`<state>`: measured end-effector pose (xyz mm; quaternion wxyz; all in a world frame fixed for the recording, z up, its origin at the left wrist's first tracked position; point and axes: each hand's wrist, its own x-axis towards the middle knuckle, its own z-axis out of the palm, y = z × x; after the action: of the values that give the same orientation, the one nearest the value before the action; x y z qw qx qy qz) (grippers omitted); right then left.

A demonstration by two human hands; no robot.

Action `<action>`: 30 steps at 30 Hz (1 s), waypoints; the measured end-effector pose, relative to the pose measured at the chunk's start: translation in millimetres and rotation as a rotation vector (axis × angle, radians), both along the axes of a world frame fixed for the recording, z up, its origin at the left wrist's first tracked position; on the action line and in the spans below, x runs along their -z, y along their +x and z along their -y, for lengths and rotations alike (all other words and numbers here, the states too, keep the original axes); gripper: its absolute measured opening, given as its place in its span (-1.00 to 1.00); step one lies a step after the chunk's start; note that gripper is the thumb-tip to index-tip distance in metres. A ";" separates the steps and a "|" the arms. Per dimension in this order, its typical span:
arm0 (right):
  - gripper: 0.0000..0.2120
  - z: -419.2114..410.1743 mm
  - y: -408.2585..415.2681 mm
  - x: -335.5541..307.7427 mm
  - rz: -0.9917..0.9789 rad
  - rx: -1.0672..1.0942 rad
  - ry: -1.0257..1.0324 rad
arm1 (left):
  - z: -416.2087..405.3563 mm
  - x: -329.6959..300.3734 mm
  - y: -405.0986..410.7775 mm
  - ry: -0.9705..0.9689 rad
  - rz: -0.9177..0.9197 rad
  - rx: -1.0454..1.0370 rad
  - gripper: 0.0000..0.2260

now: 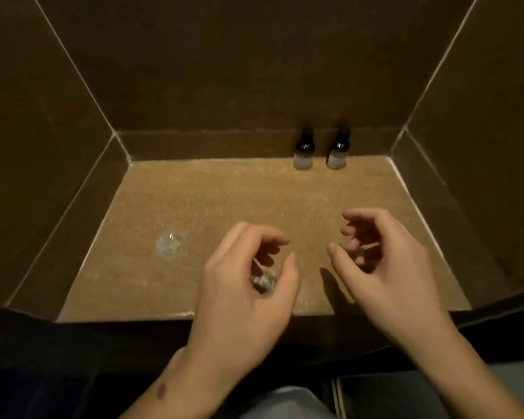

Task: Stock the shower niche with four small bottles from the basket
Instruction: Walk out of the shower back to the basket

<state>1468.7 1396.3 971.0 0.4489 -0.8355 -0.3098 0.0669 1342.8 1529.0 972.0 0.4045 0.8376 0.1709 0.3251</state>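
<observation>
Head view: two bottles, pale labels unreadable; left hand cups something blurred, right hand loosely open.

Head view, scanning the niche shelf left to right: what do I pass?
Round shiny spot → left hand → left bottle → right bottle → right hand. The bottles stand upright against the back wall.
</observation>
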 end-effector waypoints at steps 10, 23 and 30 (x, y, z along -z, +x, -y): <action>-0.86 57.3 -76.2 88.8 0.004 -0.222 -0.257 | 20.3 98.8 -85.7 0.285 -0.206 0.237 -0.93; -0.74 119.8 -41.9 329.5 -0.835 -0.096 -1.019 | -27.4 326.8 -124.7 -0.345 -1.419 0.152 -0.85; -0.71 169.0 -70.5 352.0 -1.184 0.305 -0.660 | 6.4 349.7 -132.4 -0.722 -1.378 -0.053 -0.84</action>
<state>1398.2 1227.3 618.9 0.2694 -0.7855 0.1444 0.5381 1210.4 1522.6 622.3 0.4468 0.6627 0.4991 -0.3348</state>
